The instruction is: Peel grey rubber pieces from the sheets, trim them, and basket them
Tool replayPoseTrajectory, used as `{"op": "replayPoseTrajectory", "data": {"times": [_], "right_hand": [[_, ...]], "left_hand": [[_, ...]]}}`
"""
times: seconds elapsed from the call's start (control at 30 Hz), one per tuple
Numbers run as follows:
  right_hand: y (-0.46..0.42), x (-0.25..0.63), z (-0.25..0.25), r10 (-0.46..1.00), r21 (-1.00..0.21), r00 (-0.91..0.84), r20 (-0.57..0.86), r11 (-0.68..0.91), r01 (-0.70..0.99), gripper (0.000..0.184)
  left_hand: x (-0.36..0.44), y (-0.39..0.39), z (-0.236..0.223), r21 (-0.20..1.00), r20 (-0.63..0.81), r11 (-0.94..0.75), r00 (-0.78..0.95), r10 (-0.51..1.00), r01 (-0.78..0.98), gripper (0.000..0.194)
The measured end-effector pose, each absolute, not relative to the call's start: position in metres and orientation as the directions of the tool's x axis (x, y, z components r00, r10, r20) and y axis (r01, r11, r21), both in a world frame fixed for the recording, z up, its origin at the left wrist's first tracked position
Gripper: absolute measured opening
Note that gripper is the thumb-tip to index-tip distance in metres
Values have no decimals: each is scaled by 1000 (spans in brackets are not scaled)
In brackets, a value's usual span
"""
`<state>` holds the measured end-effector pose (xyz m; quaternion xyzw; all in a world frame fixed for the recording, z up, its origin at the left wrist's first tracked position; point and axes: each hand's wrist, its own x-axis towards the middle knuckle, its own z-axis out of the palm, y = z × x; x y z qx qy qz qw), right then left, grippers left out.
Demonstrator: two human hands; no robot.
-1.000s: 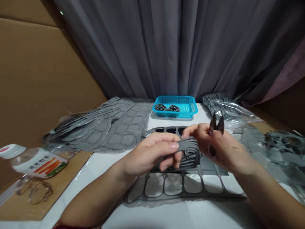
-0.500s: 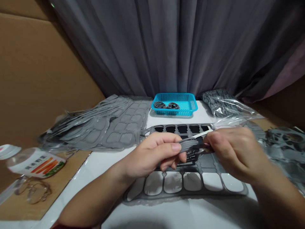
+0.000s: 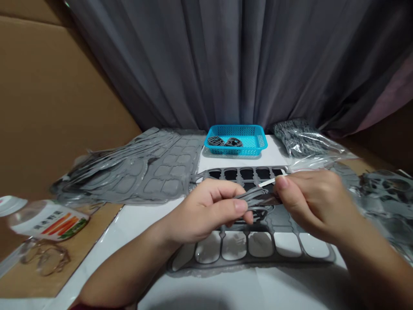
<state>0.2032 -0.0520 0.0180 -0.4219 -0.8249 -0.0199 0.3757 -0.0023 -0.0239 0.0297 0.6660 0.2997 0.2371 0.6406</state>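
We see a small bundle of grey moulded strips (image 3: 253, 200) held just above the worktop, near the middle of the scene. Our left hand (image 3: 206, 211) has its grip closed around the bundle, with the thumb lying on top and the fingers curled beneath. Our right hand (image 3: 314, 204) comes in from the right, its grip closed on a pair of dark snips (image 3: 270, 199), whose blades touch the strips; a thin pale sliver (image 3: 269, 183) sticks out toward the far left of them. Beneath the hands, a grey moulded frame (image 3: 251, 258) with rows of rounded openings lies flat on the white worktop (image 3: 206, 284). Beyond it sits a bright blue plastic basket (image 3: 237, 150) holding dark grey coils (image 3: 224, 141). To its left spreads a stack of grey moulded sheets in clear plastic (image 3: 135, 170); to its right lies a clear bag of mottled grey pieces (image 3: 300, 140), with more grey pieces in plastic (image 3: 387, 200) at the far right. A plastic bottle with a carrot label (image 3: 48, 219) lies at the left, near a tangle of thin wire (image 3: 45, 258). Cardboard (image 3: 48, 107) and a grey curtain (image 3: 226, 56) close off the back.
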Motion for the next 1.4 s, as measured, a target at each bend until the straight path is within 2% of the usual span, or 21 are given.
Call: {"op": "replayPoseTrajectory", "data": {"times": [0.27,0.47,0.7,1.1,1.4], "right_hand": [[-51,203,17,653,-256,-375,658,663,704,46],[-51,203,15,667,-262,-398,629,664,700,46],[-49,203,14,653,-228,-440,616,683,694,47],[-53,200,14,560,-99,-411,719,668,738,44],[-57,197,12,539,-104,-360,761,649,754,44]], "left_hand": [[-4,-23,28,988,-29,-95,741,670,124,24],[-5,-22,28,973,-72,-118,752,655,196,23],[-4,-22,27,974,-57,-138,778,626,182,20],[-5,-20,27,986,-3,-127,764,646,111,23],[-7,-22,24,989,28,-130,748,663,78,22]]}}
